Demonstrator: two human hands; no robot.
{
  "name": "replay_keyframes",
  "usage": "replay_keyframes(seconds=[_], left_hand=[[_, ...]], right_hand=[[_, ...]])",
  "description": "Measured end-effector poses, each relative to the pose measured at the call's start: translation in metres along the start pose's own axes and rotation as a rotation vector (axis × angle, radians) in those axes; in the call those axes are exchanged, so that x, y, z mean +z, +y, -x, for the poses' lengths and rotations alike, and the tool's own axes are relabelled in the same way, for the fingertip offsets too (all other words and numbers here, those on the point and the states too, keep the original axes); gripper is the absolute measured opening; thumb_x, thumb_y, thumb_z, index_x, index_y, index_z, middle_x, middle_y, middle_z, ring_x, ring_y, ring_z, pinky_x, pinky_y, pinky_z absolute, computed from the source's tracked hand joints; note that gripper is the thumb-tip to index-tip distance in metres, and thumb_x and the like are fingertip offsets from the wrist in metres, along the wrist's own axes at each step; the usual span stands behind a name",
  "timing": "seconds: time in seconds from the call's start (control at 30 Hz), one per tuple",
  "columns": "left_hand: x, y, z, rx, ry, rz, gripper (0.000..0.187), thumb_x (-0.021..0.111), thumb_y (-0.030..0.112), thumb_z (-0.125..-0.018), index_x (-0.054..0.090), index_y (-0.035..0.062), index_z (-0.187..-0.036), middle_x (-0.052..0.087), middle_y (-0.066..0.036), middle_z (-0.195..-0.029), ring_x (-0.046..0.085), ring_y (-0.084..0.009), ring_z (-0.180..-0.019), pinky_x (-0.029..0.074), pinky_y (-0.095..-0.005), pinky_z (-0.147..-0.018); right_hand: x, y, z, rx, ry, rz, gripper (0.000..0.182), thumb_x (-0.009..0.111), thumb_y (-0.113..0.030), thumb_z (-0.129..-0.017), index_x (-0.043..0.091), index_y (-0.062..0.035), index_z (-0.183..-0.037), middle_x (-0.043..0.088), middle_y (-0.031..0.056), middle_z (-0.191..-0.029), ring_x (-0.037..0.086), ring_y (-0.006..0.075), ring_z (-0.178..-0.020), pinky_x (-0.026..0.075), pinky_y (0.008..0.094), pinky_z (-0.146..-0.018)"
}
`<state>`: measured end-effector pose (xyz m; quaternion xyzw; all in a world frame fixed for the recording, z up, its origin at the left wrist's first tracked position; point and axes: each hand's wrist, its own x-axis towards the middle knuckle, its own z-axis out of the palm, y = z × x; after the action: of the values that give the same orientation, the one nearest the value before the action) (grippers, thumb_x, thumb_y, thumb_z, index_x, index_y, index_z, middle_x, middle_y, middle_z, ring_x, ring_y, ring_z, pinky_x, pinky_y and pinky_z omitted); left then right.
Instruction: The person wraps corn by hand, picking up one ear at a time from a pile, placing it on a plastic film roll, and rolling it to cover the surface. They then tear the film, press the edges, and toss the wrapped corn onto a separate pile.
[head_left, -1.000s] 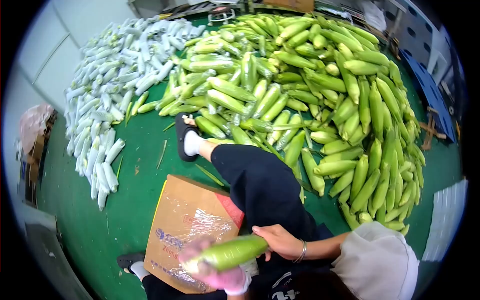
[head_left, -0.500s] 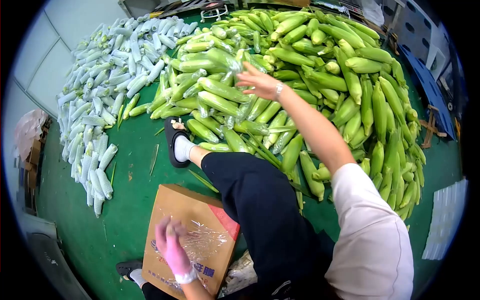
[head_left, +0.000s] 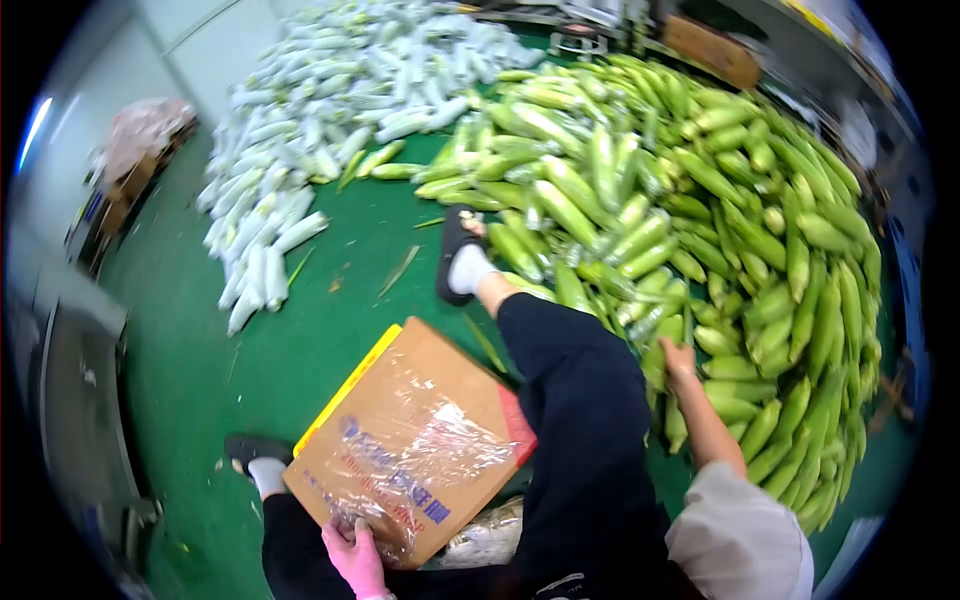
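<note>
My left hand [head_left: 355,557], in a pink glove with bare fingertips, is at the near edge of a cardboard box [head_left: 375,390]. Its fingers are pinched on the clear plastic film [head_left: 440,440] that lies loosely over the box top. Off to the right, my bare right hand [head_left: 678,360] is closed around a green ear of corn [head_left: 655,365] at the near edge of the pile. Its fingertips are partly hidden. Ears in husk [head_left: 760,300] lie around this hand, and several film-wrapped ears [head_left: 565,210] lie beyond it.
A heap of ears in pale bluish-white sleeves [head_left: 290,130] spreads over the green floor [head_left: 190,350] at the far left. My outstretched leg [head_left: 580,400] lies between box and corn. A crumpled plastic bundle [head_left: 487,535] sits beside the box. Dark equipment [head_left: 85,400] stands at left.
My right hand has come down from above the wrapped ears to the pile's near edge and closed on an ear. My left hand has lowered to the box's near edge. The view has turned left.
</note>
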<state>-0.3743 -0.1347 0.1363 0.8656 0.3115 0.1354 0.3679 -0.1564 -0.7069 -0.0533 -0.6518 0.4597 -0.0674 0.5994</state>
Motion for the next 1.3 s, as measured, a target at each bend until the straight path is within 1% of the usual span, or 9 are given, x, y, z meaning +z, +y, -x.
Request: replay_keyframes(seconds=[0.13,0.3,0.63,0.73,0.83,0.97,1.03,1.1,1.3], left_hand=[[-0.007,-0.013,0.031,-0.126,0.077,-0.057,0.042,0.072,0.021,-0.085,0.056,-0.0029,-0.115,0.061,-0.014,-0.106,0.064,-0.0229,-0.095,0.052,-0.035,-0.085],[-0.001,0.008,0.034,-0.147,-0.063,-0.216,0.05,0.078,0.033,-0.08,0.058,-0.0025,-0.11,0.065,-0.016,-0.097,0.066,-0.0253,-0.086,0.053,-0.034,-0.077],[0.011,-0.038,0.03,0.147,-0.074,-0.568,0.024,0.062,0.025,-0.089,0.058,0.0019,-0.086,0.062,-0.017,-0.069,0.062,-0.0331,-0.059,0.051,-0.0444,-0.06],[-0.027,-0.022,0.03,-0.559,-0.256,0.688,0.014,0.049,0.009,-0.092,0.059,-0.0003,-0.086,0.058,-0.008,-0.066,0.055,-0.0191,-0.052,0.048,-0.033,-0.052],[-0.021,-0.003,0.037,-0.45,0.045,1.375,0.02,0.053,0.011,-0.097,0.059,-0.0036,-0.085,0.061,-0.008,-0.072,0.056,-0.0146,-0.055,0.047,-0.0258,-0.054],[0.024,0.0,0.002,-0.078,0.171,0.764,0.031,0.064,0.026,-0.096,0.061,0.0013,-0.114,0.066,-0.009,-0.1,0.064,-0.0205,-0.093,0.05,-0.0324,-0.084],[0.03,0.013,-0.009,0.434,0.113,-0.022,0.048,0.071,0.038,-0.086,0.06,0.0054,-0.12,0.062,-0.01,-0.116,0.057,-0.0247,-0.109,0.041,-0.0405,-0.094],[0.02,0.032,-0.023,0.488,-0.002,-0.23,0.059,0.075,0.043,-0.079,0.059,0.0064,-0.122,0.061,-0.012,-0.119,0.055,-0.0265,-0.111,0.039,-0.0418,-0.095],[0.018,0.025,-0.063,0.662,-0.159,-0.569,0.067,0.081,0.041,-0.066,0.059,0.0055,-0.119,0.062,-0.014,-0.11,0.057,-0.0295,-0.105,0.04,-0.0439,-0.091]], right_hand=[[-0.032,-0.1,0.076,-0.998,-0.096,0.326,0.076,0.067,-0.005,-0.079,0.036,0.001,-0.148,0.041,0.018,-0.15,0.046,0.0287,-0.132,0.034,0.0387,-0.112],[0.061,-0.224,0.301,-1.611,-0.668,0.459,0.066,0.07,-0.004,-0.07,0.053,-0.0006,-0.134,0.056,0.0196,-0.124,0.054,0.0372,-0.117,0.042,0.0421,-0.102],[0.222,-0.084,0.381,-1.661,-1.532,0.513,0.064,0.073,-0.008,-0.073,0.054,-0.0103,-0.134,0.055,0.0144,-0.12,0.054,0.0335,-0.113,0.045,0.0417,-0.095],[0.205,-0.091,0.375,-1.785,-1.595,0.722,0.068,0.075,-0.01,-0.073,0.052,-0.0144,-0.138,0.055,0.0121,-0.117,0.055,0.0313,-0.108,0.046,0.0401,-0.095],[0.204,-0.104,0.381,-1.766,-1.81,0.802,0.072,0.075,-0.011,-0.075,0.05,-0.0155,-0.142,0.055,0.0109,-0.118,0.055,0.0308,-0.108,0.045,0.0404,-0.097],[0.249,-0.11,0.371,-1.561,-2.031,0.879,0.077,0.075,-0.01,-0.075,0.045,-0.0176,-0.146,0.057,0.0107,-0.117,0.054,0.0319,-0.109,0.045,0.0401,-0.097],[0.237,-0.11,0.371,-1.784,-1.862,0.822,0.066,0.076,-0.012,-0.077,0.051,-0.0113,-0.138,0.057,0.0119,-0.113,0.054,0.0325,-0.106,0.044,0.0414,-0.092],[0.203,-0.101,0.372,-1.803,-1.168,0.495,0.048,0.077,-0.015,-0.078,0.058,-0.0048,-0.12,0.057,0.0146,-0.11,0.054,0.0353,-0.101,0.043,0.0437,-0.092],[0.16,-0.073,0.294,-1.641,-0.827,0.666,0.013,0.07,-0.004,-0.081,0.066,-0.0005,-0.092,0.061,0.0149,-0.082,0.063,0.0327,-0.078,0.051,0.0395,-0.07]])
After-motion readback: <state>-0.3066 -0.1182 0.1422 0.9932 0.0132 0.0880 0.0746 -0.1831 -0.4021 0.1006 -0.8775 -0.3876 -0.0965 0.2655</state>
